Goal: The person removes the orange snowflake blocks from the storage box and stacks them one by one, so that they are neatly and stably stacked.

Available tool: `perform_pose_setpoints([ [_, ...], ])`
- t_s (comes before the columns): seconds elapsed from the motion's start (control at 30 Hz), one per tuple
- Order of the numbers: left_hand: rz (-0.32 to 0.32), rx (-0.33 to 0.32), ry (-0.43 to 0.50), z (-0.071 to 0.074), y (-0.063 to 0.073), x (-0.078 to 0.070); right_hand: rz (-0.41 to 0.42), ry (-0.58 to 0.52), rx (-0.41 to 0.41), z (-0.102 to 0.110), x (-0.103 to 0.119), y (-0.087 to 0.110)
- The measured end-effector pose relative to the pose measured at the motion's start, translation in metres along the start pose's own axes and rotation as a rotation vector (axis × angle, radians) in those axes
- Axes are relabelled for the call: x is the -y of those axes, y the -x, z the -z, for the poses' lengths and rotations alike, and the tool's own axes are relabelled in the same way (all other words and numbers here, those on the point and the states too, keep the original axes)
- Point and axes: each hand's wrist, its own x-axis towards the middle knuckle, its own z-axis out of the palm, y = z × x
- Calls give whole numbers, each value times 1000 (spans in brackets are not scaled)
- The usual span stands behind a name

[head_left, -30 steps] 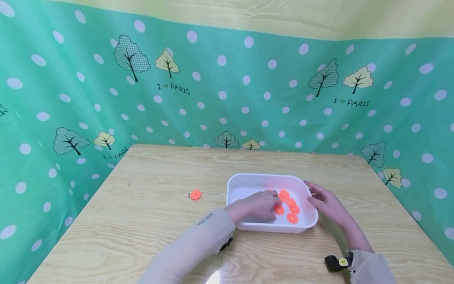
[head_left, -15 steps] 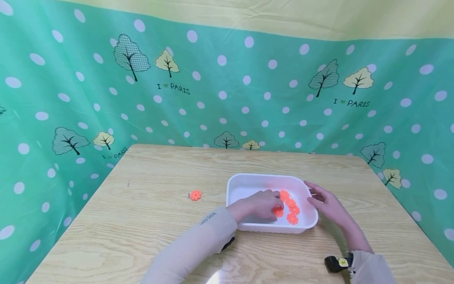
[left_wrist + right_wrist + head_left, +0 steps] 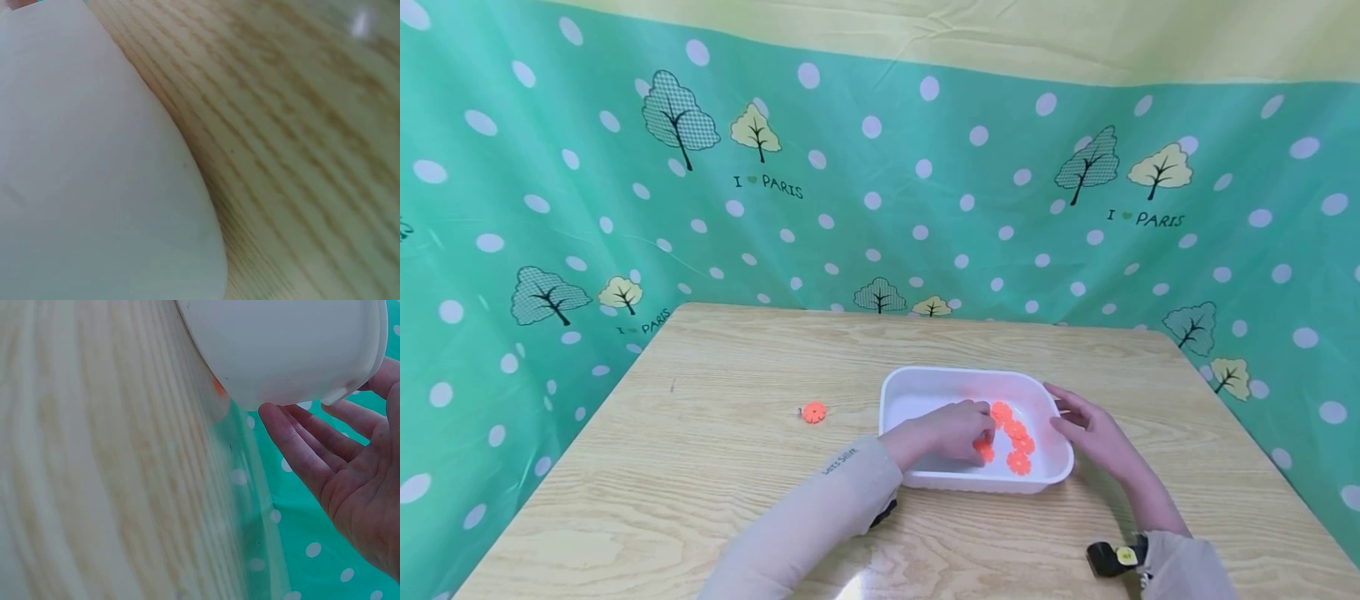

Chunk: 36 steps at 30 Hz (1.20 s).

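A white plastic tub [image 3: 917,479] stands right of the table's middle. My left hand [image 3: 951,429] reaches over its near left side, fingers curled down inside. Between the thumb and fingers shows an orange slotted disc [image 3: 985,451], partly hidden; the hand appears to pinch it. Several more orange slotted discs [image 3: 1019,462] lie to the right of that hand, some overlapping. My right hand [image 3: 1097,433] touches the tub's right end with its fingers extended. In the right wrist view its fingertips meet the tub's outer wall [image 3: 281,350]. The left wrist view holds only sleeve [image 3: 106,169] and table.
One orange slotted disc [image 3: 814,412] lies on the wooden table [image 3: 737,358] left of the tub, beside a tiny dark mark. A green dotted cloth [image 3: 917,200] hangs behind the table and at its sides. A black wrist camera [image 3: 1105,558] sits at the right wrist.
Inside the tub, the disc at my left fingertips has slid slightly toward the near left and is more covered by the fingers. The right hand and the tub stay put.
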Motion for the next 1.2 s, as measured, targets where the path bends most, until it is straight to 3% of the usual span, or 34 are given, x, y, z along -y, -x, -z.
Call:
perform_pose_setpoints([
  [0.53,54,-9,43,-2,-1,1,10,-13,-1,0,0,1],
  [1.2,27,-80,95,0,2,8,-4,1,-3,0,1,1],
])
